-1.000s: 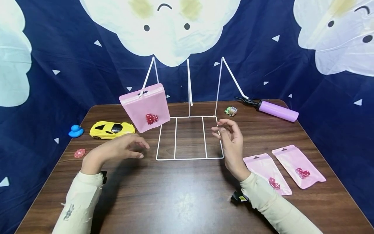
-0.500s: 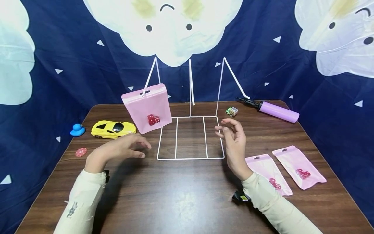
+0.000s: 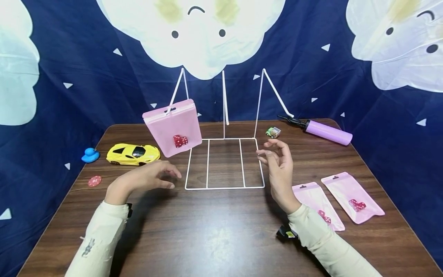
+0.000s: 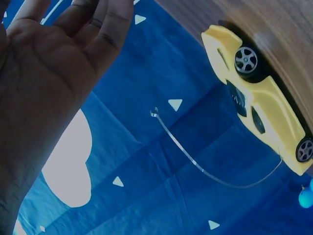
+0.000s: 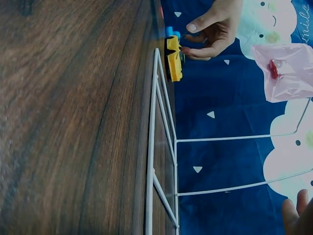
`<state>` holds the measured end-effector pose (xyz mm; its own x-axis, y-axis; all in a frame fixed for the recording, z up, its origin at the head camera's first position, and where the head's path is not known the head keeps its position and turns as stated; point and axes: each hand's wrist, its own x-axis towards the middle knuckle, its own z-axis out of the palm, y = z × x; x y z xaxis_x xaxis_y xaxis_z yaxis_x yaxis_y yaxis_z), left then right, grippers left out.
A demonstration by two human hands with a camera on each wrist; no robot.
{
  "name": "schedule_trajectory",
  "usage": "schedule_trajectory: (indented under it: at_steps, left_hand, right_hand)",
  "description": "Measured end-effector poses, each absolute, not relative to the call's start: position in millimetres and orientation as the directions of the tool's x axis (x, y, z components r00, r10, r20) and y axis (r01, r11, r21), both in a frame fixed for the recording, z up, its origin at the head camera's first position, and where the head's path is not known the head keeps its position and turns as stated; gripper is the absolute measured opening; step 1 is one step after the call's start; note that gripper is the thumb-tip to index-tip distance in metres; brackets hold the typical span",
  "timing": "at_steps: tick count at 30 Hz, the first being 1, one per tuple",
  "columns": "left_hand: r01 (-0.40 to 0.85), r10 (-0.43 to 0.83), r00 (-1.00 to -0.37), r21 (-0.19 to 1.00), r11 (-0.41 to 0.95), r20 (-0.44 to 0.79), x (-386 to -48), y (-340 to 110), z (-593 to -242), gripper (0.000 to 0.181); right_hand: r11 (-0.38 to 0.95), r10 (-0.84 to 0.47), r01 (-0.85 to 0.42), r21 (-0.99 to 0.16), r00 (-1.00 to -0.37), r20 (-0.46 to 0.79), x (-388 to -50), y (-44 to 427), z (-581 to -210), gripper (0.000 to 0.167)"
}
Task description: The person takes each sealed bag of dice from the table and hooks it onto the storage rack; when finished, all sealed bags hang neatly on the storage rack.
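Note:
A pink zip pouch point(image 3: 166, 127) with red dice point(image 3: 180, 141) showing on it hangs from the left arm of a white wire rack point(image 3: 225, 188). The left hand point(image 3: 143, 177) hovers above the table just in front of a yellow toy car point(image 3: 133, 154), its fingers loosely bent around nothing. Over the rack's right side floats the right hand point(image 3: 279, 173), fingers relaxed and holding nothing. Two more pink pouches, a nearer one point(image 3: 309, 194) partly covered by the right wrist and a farther one point(image 3: 349, 192), lie flat on the table at the right.
The rack's middle and right arms carry nothing. A purple hand pump point(image 3: 328, 132) and a small green toy truck point(image 3: 273, 132) are at the back right. At the left edge sit a blue rubber duck point(image 3: 90, 155) and a red poker chip point(image 3: 94, 181). A dark curtain point(image 3: 294, 46) hangs behind.
The left hand has drifted slightly right, and the right hand has also shifted a little to the right. The pouches and rack stay as they were.

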<state>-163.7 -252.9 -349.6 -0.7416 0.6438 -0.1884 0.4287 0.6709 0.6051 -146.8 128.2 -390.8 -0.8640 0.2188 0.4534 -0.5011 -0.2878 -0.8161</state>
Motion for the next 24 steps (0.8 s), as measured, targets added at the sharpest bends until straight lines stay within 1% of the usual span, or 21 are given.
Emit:
schedule_trajectory:
  at_steps: [9, 16, 24]
  left_hand:
    - [0.411, 0.643, -0.739, 0.622, 0.666, -0.201, -164, -250, -354, 0.029]
    - [0.463, 0.674, -0.719, 0.607, 0.646, -0.168, -168, -246, -361, 0.030]
    - [0.465, 0.683, -0.712, 0.619, 0.633, -0.163, -169, -241, -368, 0.031]
  right_hand:
    - [-0.280, 0.214, -0.495, -0.823, -0.867, 0.449, -148, 130, -392, 0.028]
    - [-0.276, 0.222, -0.482, -0.832, -0.874, 0.433, -148, 131, -393, 0.028]
    - [-0.278, 0.228, -0.498, -0.821, -0.865, 0.447, -149, 133, -393, 0.025]
